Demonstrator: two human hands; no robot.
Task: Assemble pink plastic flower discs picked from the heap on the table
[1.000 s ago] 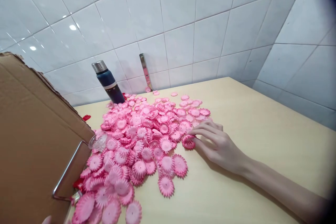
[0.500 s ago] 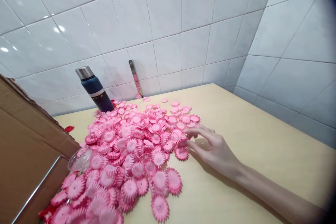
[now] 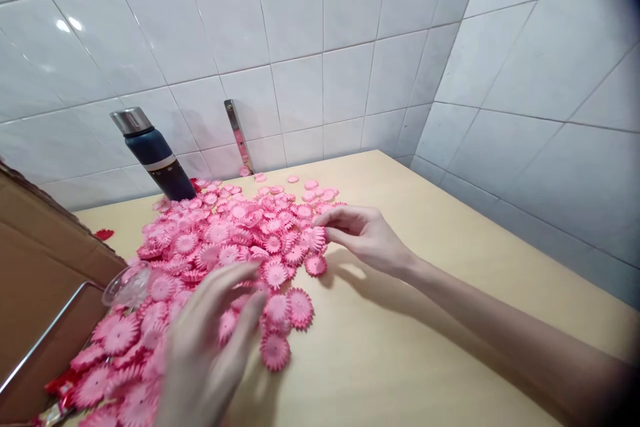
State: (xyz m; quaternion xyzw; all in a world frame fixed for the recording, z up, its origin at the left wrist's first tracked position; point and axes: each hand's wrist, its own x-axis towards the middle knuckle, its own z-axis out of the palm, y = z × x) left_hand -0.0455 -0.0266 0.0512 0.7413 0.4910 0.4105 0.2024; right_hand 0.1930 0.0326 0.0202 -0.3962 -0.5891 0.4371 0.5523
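Showed, nearest the viewer, the left hand (image 3: 210, 347), slightly blurred, above the near side of a pile of pink scalloped discs (image 3: 220, 233), fingers curved and thumb spread apart, with nothing discernible in its grasp. Included at near left a brown cardboard panel (image 3: 45, 293), a shiny metal rod (image 3: 45, 337) along its face and, at the pile's near left edge, a small red and silvery object (image 3: 55, 407), too unclear to identify. Presented at the pile's near right fringe a loose disc (image 3: 275, 351), flat on the pale table (image 3: 440, 240). Located farther in, at the pile's right edge, the right hand (image 3: 373, 237), gripping one pink disc (image 3: 317, 239) between thumb and fingertips. Displayed opposite, between panel and pile, a clear plastic dish (image 3: 129, 287), and beyond it a red piece (image 3: 104, 234) apart on the table. Featured at the far left of the pile a dark blue bottle (image 3: 155, 157) with silvery cap, slanted in view. Ended with a narrow metal strip (image 3: 239, 137) against the white tiled wall (image 3: 300, 13).
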